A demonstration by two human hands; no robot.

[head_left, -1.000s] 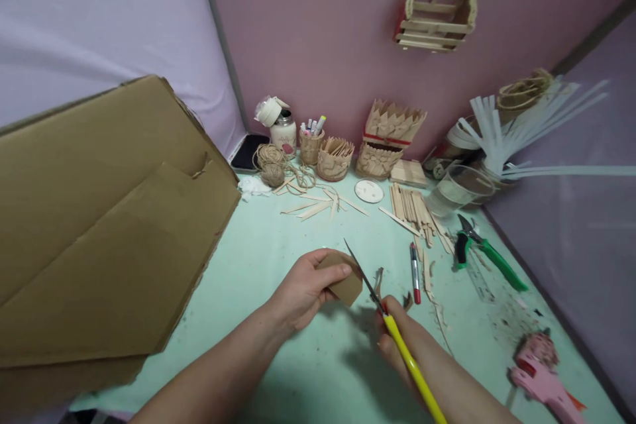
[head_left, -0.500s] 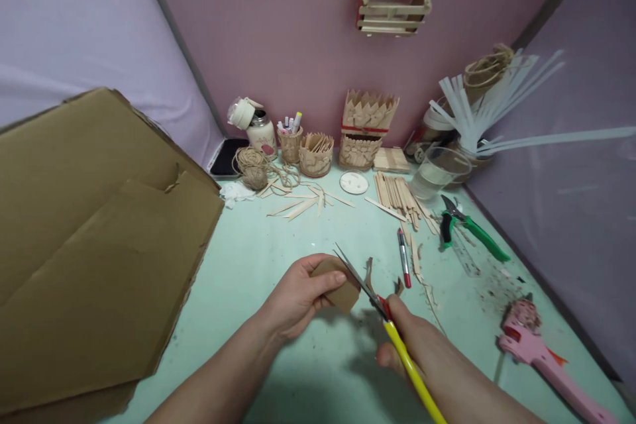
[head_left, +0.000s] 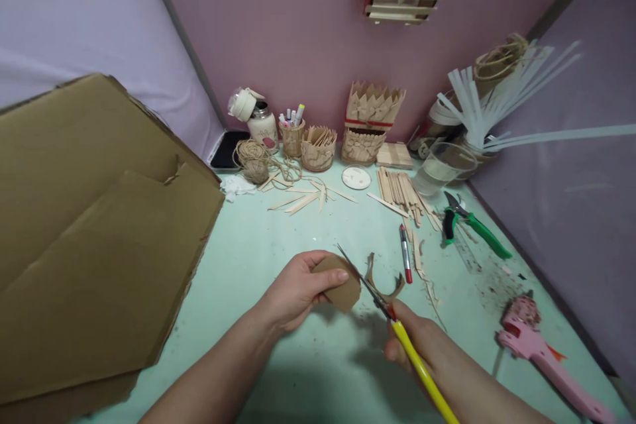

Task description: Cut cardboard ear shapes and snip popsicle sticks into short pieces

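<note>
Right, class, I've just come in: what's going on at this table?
A person's left hand holds a small piece of cardboard, and their right hand holds yellow-handled scissors. The scissor blades lie at the piece's right edge; whether they are biting into it is hard to tell. A curved cardboard scrap lies on the table beside the scissors. A marker, green-handled shears and a pink tool lie farther right; large cardboard sheets stand at left.
</note>
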